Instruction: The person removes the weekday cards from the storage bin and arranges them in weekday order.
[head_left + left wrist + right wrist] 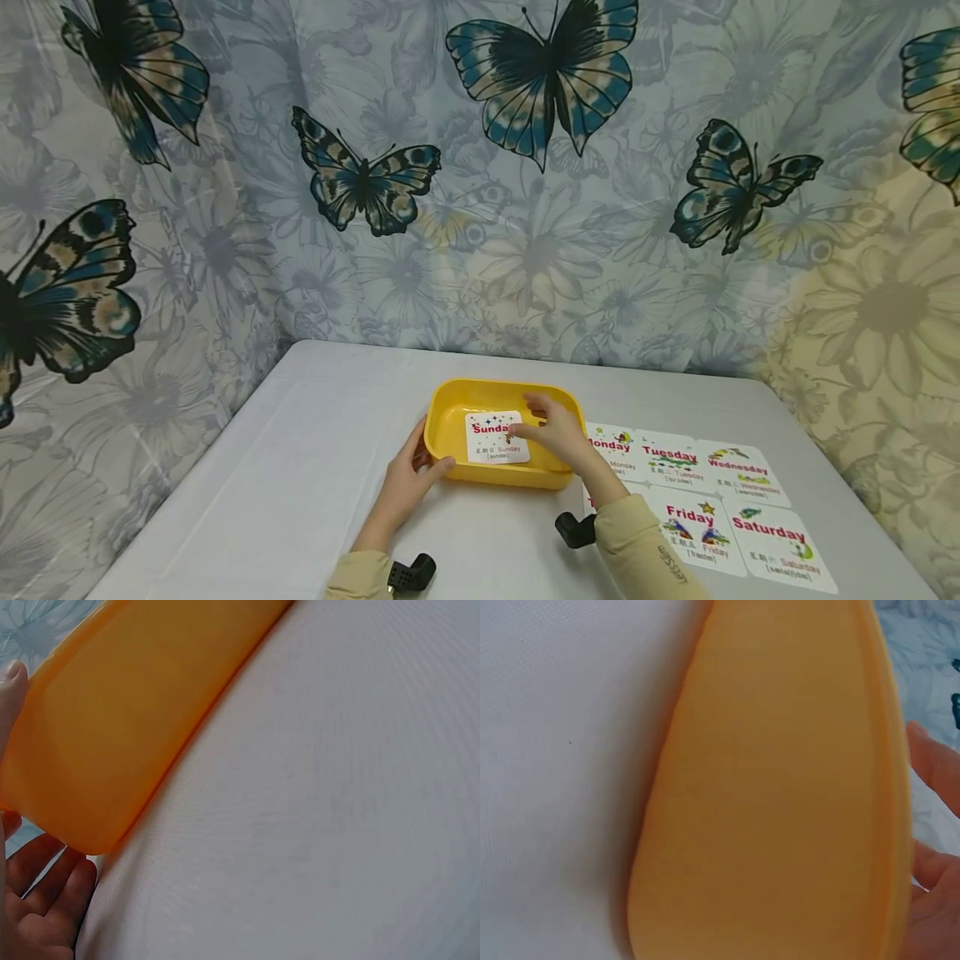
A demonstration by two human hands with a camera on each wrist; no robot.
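A shallow yellow plastic tray [502, 475] stands on the white table. Inside lies a white card [491, 448] printed "Sunday" in red. My left hand [405, 485] grips the tray's near left corner, thumb at the front rim and fingers along the left side; the left wrist view shows the fingers [56, 881] at the tray's corner. Over the right part of the tray is my right hand [561, 435], thumb and fingers spread apart, the thumb tip overlapping the card's right edge. The right wrist view shows its fingers [936, 769] beyond the tray's rim.
Right of the tray, several weekday cards lie in two rows, among them Monday [611, 450], Tuesday [670, 458], Wednesday [742, 473], Friday [697, 529] and Saturday [783, 546]. My right forearm partly covers one near card. Butterfly-patterned cloth [525, 250] hangs behind the table.
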